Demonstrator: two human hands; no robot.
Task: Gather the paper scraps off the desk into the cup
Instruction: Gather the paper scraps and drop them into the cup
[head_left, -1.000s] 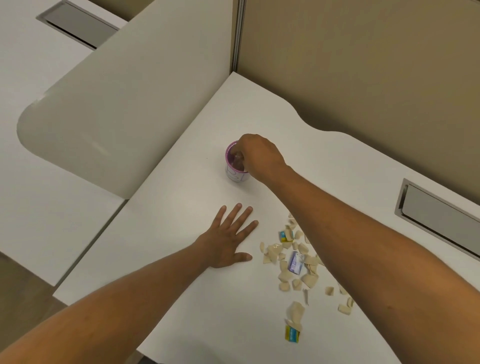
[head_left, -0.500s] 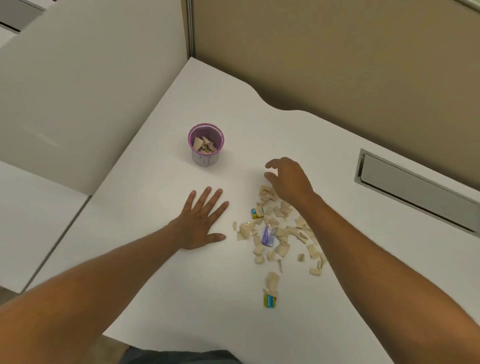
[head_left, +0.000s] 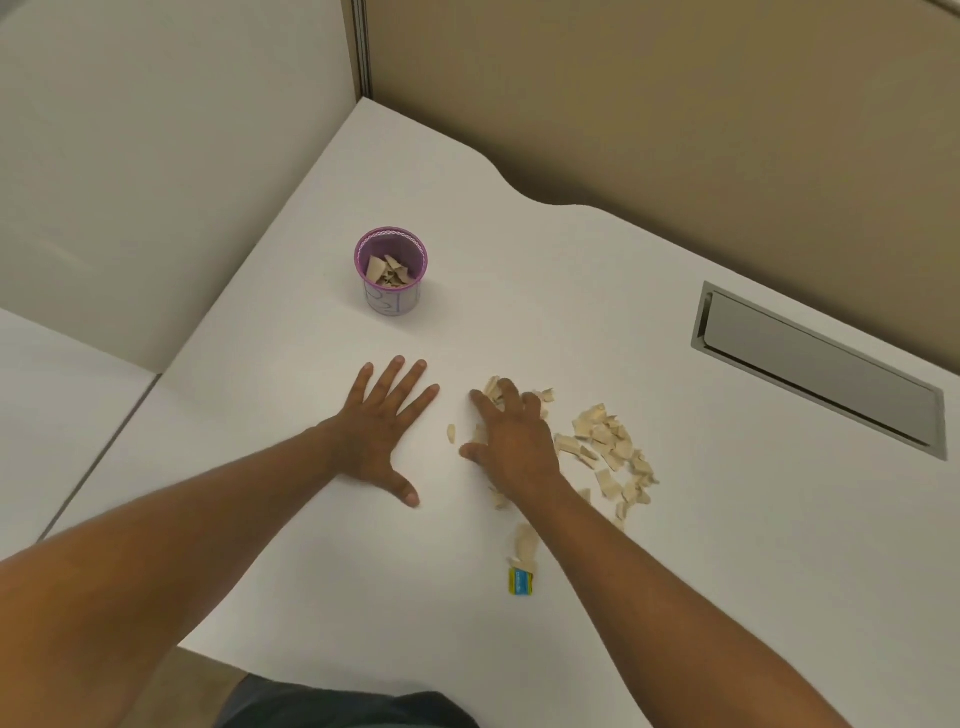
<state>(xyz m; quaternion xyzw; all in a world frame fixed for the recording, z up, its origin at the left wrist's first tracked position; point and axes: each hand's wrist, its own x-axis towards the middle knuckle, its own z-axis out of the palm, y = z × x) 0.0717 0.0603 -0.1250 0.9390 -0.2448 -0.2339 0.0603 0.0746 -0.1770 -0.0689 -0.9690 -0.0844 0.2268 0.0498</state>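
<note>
On desk (head_left: 675, 545): R hand (head_left: 511, 447) over scraps (head_left: 608, 441)

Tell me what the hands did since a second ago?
The right hand left the cup after dropping scraps in, came back toward the person and now presses down on the scrap pile. The left hand stayed flat on the desk; the cup stayed put.

Desk (head_left: 649, 322): white, with a metal cable hatch (head_left: 821, 371) at far right.
Cup (head_left: 391, 271): purple, upright, some scraps inside.
Paper scraps (head_left: 605, 441): beige, scattered; one blue-yellow piece (head_left: 521, 582) apart, nearer.
Left hand (head_left: 382, 431): flat, fingers spread.
Right hand (head_left: 511, 441): palm down on the scraps.
</note>
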